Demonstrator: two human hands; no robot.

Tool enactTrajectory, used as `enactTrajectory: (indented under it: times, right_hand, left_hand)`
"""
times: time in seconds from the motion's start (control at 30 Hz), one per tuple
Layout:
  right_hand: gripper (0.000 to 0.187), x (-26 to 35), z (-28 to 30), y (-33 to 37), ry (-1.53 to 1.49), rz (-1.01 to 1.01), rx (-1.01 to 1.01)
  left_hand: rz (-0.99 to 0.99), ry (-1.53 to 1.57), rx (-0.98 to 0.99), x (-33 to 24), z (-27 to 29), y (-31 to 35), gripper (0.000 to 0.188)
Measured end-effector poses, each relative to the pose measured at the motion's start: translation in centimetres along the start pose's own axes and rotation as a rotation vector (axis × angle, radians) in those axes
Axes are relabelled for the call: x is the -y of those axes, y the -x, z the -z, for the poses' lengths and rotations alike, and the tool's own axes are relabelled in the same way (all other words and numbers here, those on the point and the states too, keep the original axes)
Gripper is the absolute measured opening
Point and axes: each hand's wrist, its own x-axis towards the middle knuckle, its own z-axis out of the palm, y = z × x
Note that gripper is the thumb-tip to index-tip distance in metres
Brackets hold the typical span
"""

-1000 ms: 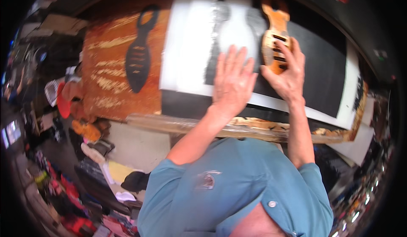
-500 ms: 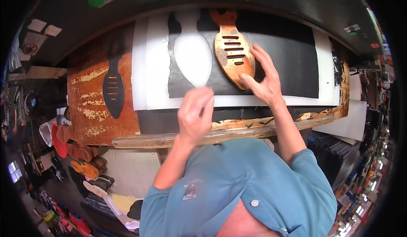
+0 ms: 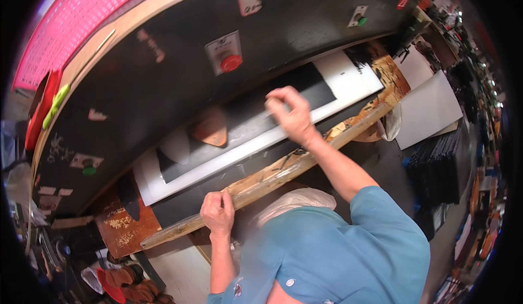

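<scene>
My right hand (image 3: 293, 117) is raised over the black sheet (image 3: 259, 116), its fingers loosely bent, a gap by the thumb and nothing visible in them. To its left, apart from it, an orange-brown cutting die (image 3: 211, 131) lies on the sheet. Only its rounded tip shows; the dark machine panel hides the rest. Beside the die is a pale shape (image 3: 176, 149) of similar outline, seemingly a cut-out in the sheet. My left hand (image 3: 218, 213) is closed in a loose fist at the wooden rail (image 3: 261, 199); I see nothing in it.
A dark machine panel (image 3: 169, 75) with red (image 3: 231, 63) and green buttons arches over the work. A white board (image 3: 239, 159) lies beneath the black sheet. At upper left stands a pink basket (image 3: 76, 23). Stacked black sheets (image 3: 436, 165) are at right.
My right hand has let go of the die and moved right. My left hand has drawn back to the rail. The view has turned, and the panel now covers most of the die.
</scene>
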Motion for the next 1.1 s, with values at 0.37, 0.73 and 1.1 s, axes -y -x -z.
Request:
enactTrajectory:
  times: [0.37,0.73,1.1]
  right_hand:
    - [0.033,-8.3,21.1,-10.2,-0.259,-0.098,-0.685]
    - [0.029,-9.5,13.0,10.1,0.308,-0.142,-0.141]
    - [0.023,-9.3,10.1,13.1,0.459,-0.033,-0.031]
  left_hand:
    - [0.024,-0.200,-0.041,1.0,1.1,-0.3,0.031]
    - [0.087,-0.222,-0.045,3.2,2.4,0.5,0.026]
    - [0.112,-0.256,-0.055,1.9,3.4,0.3,0.030]
